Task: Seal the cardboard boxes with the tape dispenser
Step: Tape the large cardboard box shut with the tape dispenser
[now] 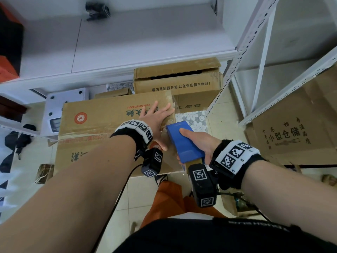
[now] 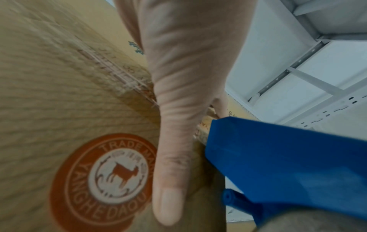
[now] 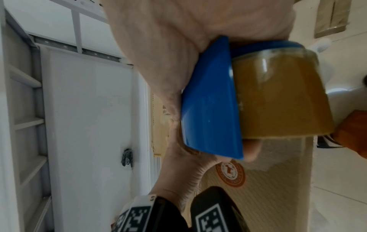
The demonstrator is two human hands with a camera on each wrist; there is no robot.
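While the left hand point(image 1: 155, 117) lies flat, fingers straight, on top of the brown corrugated cardboard box with the orange round trademark point(image 1: 102, 121), the right hand point(image 1: 197, 143) is clamped round the blue plastic tape dispenser loaded with a brown tape roll point(image 1: 184, 141). Dispenser sits at the box's right end, nose toward the top edge, just beside the left thumb point(image 2: 170, 180). Flat palm likely pins the flaps down so the seam stays closed under the tape; that is a guess from posture. Box rests on pale floor tiles point(image 1: 138, 194) in front of a white metal shelving unit point(image 1: 127, 42).

Hard to read: whether the tape end already sticks to the cardboard. Right-wrist view shows the roll point(image 3: 282, 97) close over the box side, contact unclear. Cutting blade hidden. Old glossy tape streaks on the top seam, blurred in the left-wrist view. A second, open-flapped brown carton with black printed characters point(image 1: 178, 77) stands behind, partly blocked; its contents not visible.
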